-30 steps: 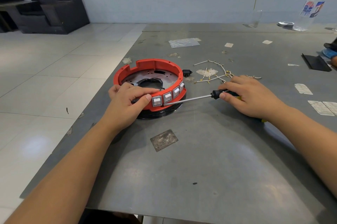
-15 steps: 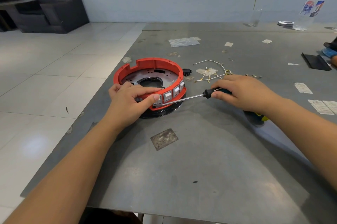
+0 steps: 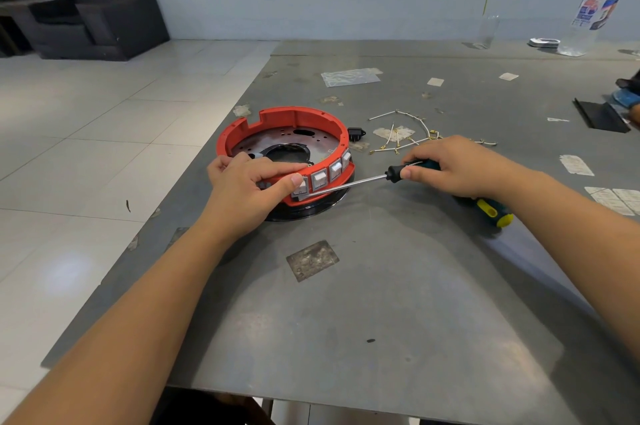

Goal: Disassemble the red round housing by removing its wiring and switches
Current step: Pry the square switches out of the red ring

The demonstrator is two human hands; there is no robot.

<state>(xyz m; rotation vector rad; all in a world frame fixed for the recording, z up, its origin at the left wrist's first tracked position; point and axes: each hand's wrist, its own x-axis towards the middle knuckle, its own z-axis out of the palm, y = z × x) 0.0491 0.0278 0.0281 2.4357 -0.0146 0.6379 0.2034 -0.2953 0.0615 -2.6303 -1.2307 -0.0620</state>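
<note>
Two hands are working on the red round housing, which is sitting on a black base on the grey metal surface. We are gripping the housing's near rim with our left hand, fingers curled over the top edge and thumb pressing the nearest white rocker switch. Our right hand, just right of the housing, is clamping its fingers round the screwdriver handle, the shaft's tip reaching that same switch. More switches are lining the housing's right-hand rim. Loose wires are lying beyond the housing, to its right, beside a small black plug part.
</note>
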